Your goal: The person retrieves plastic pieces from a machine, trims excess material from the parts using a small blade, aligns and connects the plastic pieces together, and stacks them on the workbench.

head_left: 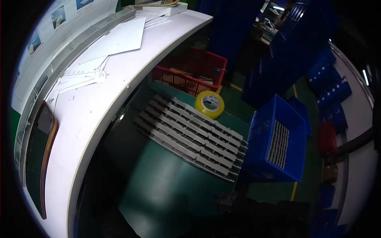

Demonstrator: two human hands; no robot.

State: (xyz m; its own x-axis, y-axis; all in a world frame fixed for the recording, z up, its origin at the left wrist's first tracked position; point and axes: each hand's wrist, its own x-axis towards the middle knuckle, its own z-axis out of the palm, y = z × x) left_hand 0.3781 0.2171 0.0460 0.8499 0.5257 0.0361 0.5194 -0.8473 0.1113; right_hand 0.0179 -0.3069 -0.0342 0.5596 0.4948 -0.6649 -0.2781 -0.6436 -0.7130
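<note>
Because the grey slatted strips [198, 131] lie on the green table [166, 186] with their right ends at its edge, a careless nudge could drop some beside the blue bin [295, 152]. Their long axis runs far left to near right, thin tips rightward. Neither hand shows clearly; I can't tell the grip.
</note>
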